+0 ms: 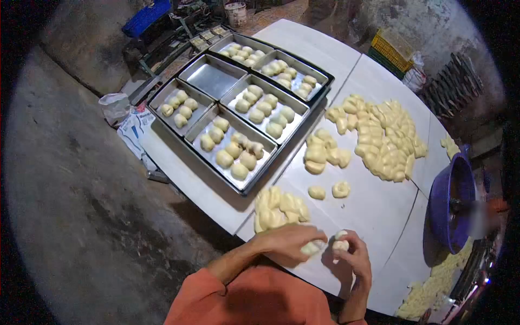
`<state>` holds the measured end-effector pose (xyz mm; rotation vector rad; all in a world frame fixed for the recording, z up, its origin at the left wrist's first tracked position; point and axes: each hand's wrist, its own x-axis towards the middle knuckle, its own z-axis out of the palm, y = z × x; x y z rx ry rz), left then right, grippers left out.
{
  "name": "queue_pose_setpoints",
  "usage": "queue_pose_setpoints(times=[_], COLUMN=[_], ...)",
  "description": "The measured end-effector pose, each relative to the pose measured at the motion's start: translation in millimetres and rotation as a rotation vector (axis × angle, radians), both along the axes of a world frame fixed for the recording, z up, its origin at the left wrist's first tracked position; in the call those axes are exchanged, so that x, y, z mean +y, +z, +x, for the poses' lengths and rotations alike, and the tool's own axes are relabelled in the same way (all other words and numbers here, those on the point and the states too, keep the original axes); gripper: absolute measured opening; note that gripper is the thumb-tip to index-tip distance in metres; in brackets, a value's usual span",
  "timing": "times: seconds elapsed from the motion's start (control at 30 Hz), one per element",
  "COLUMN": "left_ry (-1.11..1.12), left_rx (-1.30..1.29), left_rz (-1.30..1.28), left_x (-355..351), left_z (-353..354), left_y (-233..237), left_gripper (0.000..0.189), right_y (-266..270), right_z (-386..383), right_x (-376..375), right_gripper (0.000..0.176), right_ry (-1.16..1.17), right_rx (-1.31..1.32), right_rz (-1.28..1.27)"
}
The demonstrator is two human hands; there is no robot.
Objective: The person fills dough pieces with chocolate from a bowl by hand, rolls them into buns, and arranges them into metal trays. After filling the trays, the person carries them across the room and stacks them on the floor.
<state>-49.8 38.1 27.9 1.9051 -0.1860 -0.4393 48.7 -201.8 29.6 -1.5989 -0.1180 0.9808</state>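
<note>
Near the table's front edge, my left hand curls over a pale piece of dough, slightly blurred. Just to its right, my right hand pinches another small lump of dough between thumb and fingers. A soft mass of dough pieces lies right behind my left hand. Two separate dough balls rest farther back on the white table. Beyond them are a cluster of dough lumps and a large spread of dough portions.
A black tray at the left holds several metal pans; most contain dough balls, and one pan is bare. A purple basin stands at the right, with a blurred hand beside it. Crumbly pale material lies near the right edge.
</note>
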Motion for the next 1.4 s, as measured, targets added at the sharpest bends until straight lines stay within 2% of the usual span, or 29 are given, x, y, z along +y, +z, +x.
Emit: queue_pose_setpoints(times=[0.1, 0.13, 0.2, 0.23, 0.27, 0.3, 0.33, 0.4, 0.43, 0.47, 0.5, 0.57, 0.63, 0.67, 0.7, 0.73, 0.77, 0.8, 0.87, 0.93, 1.0, 1.03, 1.07, 1.13, 1.17, 1.27, 1.3, 1.4], left_ry=[-0.08, -0.045, 0.099, 0.19, 0.281, 0.351, 0.419, 0.526, 0.555, 0.585, 0.56, 0.545, 0.521, 0.492, 0.461, 0.43, 0.435, 0.336, 0.394, 0.389, 0.382, 0.376, 0.369, 0.384, 0.393, 0.448, 0.485, 0.522], left_rx=[-0.093, -0.088, -0.127, -0.201, -0.276, -0.243, -0.209, -0.207, -0.211, -0.216, -0.284, -0.253, -0.344, -0.304, -0.262, -0.22, -0.172, -0.086, -0.061, -0.064, -0.127, -0.088, -0.051, -0.084, -0.101, -0.132, -0.138, -0.124], left_rz=[-0.1, -0.066, -0.075, 0.031, 0.136, 0.171, 0.204, 0.345, 0.35, 0.353, 0.416, 0.529, 0.613, 0.608, 0.604, 0.598, 0.692, 0.822, 0.851, 0.819, 0.815, 0.796, 0.779, 0.724, 0.696, 0.727, 0.722, 0.787], left_x=[69, 97, 160, 190, 221, 251, 280, 343, 368, 391, 414, 451, 482, 495, 506, 517, 530, 537, 531, 534, 539, 538, 536, 542, 544, 534, 529, 513], left_z=[-16, -21, -31, -34, -34, -32, -27, -14, -6, 2, 11, 32, 53, 61, 68, 76, 87, 96, 89, 88, 84, 83, 83, 80, 79, 73, 70, 66], left_y=[40, 53, 72, 78, 84, 91, 96, 87, 89, 91, 90, 93, 77, 67, 59, 46, 18, 2, -2, -2, -15, -8, 1, -7, -11, 2, 6, 22], left_gripper=[0.05, 0.056, 0.06, 0.061, 0.063, 0.063, 0.064, 0.066, 0.066, 0.067, 0.067, 0.068, 0.067, 0.068, 0.068, 0.069, 0.071, 0.073, 0.07, 0.072, 0.077, 0.082, 0.086, 0.091, 0.094, 0.098, 0.089, 0.079], right_y=[11, 11, 13, 23, 20, 29, 33, 42, 29, 51, 50, 50, 51, 50, 47, 40, 23, 1, -46, -44, -34, -20, -9, -16, -32, -33, -29, -38], right_z=[10, 15, 30, 37, 42, 49, 52, 57, 72, 67, 71, 77, 84, 87, 91, 97, 99, 103, 107, 95, 93, 95, 92, 104, 107, 100, 99, 100], right_x=[32, 47, 92, 126, 154, 187, 222, 293, 325, 360, 390, 447, 496, 518, 537, 556, 572, 586, 598, 598, 595, 595, 592, 591, 590, 585, 583, 583], right_gripper=[0.036, 0.036, 0.037, 0.041, 0.041, 0.041, 0.041, 0.039, 0.033, 0.031, 0.037, 0.039, 0.041, 0.042, 0.041, 0.042, 0.043, 0.044, 0.05, 0.069, 0.088, 0.093, 0.079, 0.062, 0.047, 0.04, 0.034, 0.03], right_ry=[0.053, 0.075, 0.117, 0.203, 0.185, 0.283, 0.288, 0.307, 0.46, 0.44, 0.439, 0.421, 0.408, 0.391, 0.387, 0.425, 0.421, 0.418, 0.572, 0.551, 0.514, 0.559, 0.469, 0.469, 0.406, 0.365, 0.359, 0.346], right_rx=[-0.108, -0.108, -0.107, -0.248, -0.209, -0.294, -0.298, -0.397, -0.642, -0.536, -0.647, -0.635, -0.673, -0.729, -0.992, -1.115, -1.146, -1.172, -1.213, -1.288, -1.199, -0.962, -0.962, -0.867, -0.936, -1.076, -1.057, -1.178], right_rz=[0.005, 0.046, 0.133, 0.182, 0.182, 0.15, 0.189, 0.203, 0.277, 0.212, 0.236, 0.245, 0.247, 0.267, 0.206, 0.105, 0.087, 0.069, -0.041, -0.038, 0.066, -0.033, -0.01, -0.018, 0.047, 0.038, 0.029, 0.033])
